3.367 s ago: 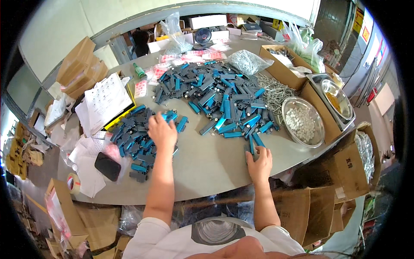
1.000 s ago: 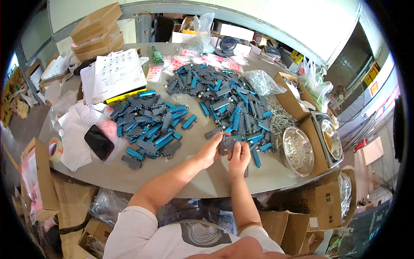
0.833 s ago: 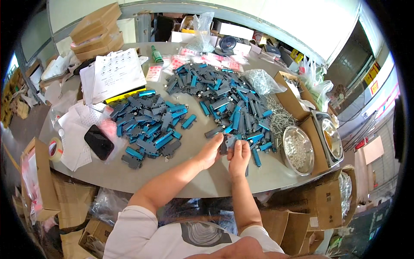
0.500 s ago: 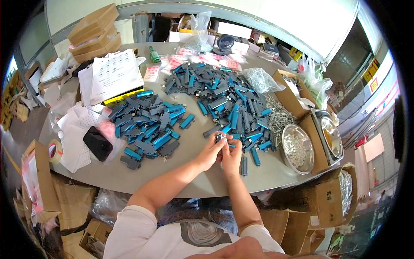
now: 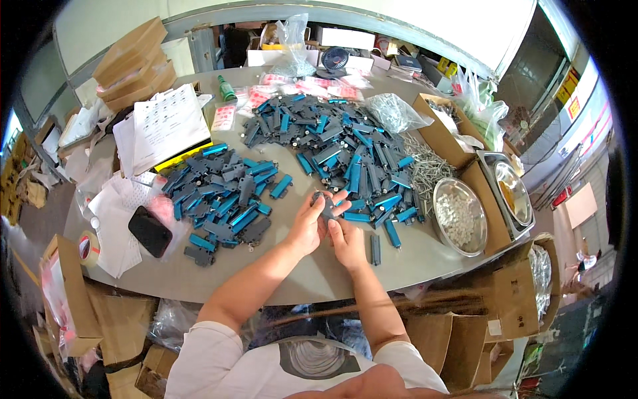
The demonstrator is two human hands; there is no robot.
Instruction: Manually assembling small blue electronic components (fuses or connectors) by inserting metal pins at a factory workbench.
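A dark grey plastic fitting (image 5: pixel 327 209) is between my two hands, above the near middle of the table. My left hand (image 5: pixel 306 229) grips it with the thumb, its other fingers partly stretched out behind. My right hand (image 5: pixel 347 245) is closed at the fitting's lower end, thumb pointing up. Beyond my hands spreads a large heap of similar grey and blue fittings (image 5: pixel 355 174). A smaller pile of grey and blue fittings (image 5: pixel 229 193) lies to the left. One loose grey fitting (image 5: pixel 375 250) rests just right of my right hand.
On the right are loose screws (image 5: pixel 428 166), a metal bowl of small white pieces (image 5: pixel 458 223) and a cardboard box (image 5: pixel 442 136). Papers (image 5: pixel 169 123), a phone (image 5: pixel 150 231) and a tape roll (image 5: pixel 88 247) lie left. Small bags, a green bottle (image 5: pixel 226 89) and a fan (image 5: pixel 334 58) stand behind.
My hands have shifted slightly left and down. The left hand's fingers have opened out, and more of the grey fitting shows between the hands. The view has moved a little.
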